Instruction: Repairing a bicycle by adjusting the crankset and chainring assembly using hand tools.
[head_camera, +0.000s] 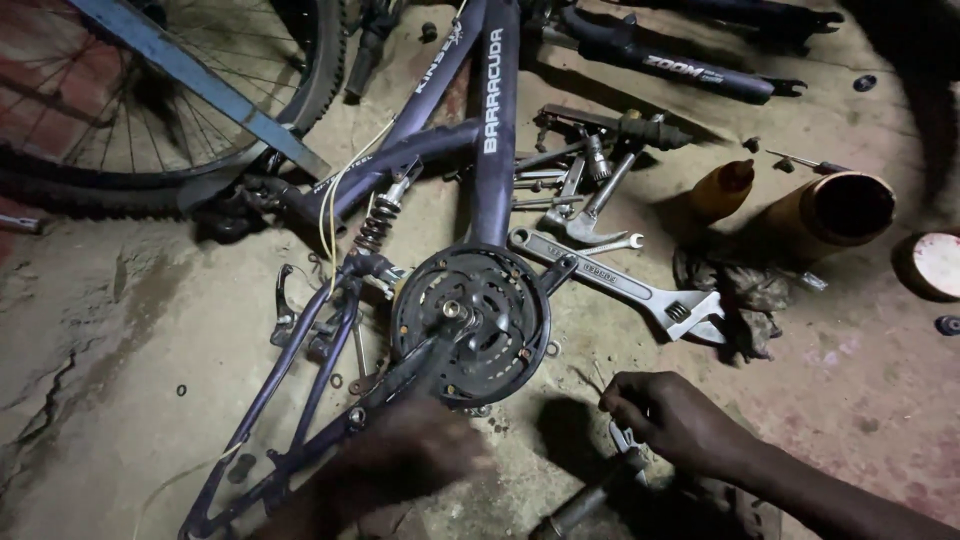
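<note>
A dark purple bicycle frame (495, 130) lies flat on the concrete floor, its black chainring and crank (470, 320) facing up in the middle. My left hand (400, 455) is blurred at the bottom centre, over the frame's lower stays just below the chainring; its grip is unclear. My right hand (672, 420) is at the lower right of the chainring with its fingers curled closed. A silvery metal tool (625, 442) with a round handle shows under that hand.
A large adjustable wrench (640, 292), spanners and sockets (585, 195) lie right of the frame. A rag (745, 290), a small orange bottle (722, 188) and an orange tube (835, 210) are farther right. A spoked wheel (150, 100) lies top left, fork legs (690, 65) at top.
</note>
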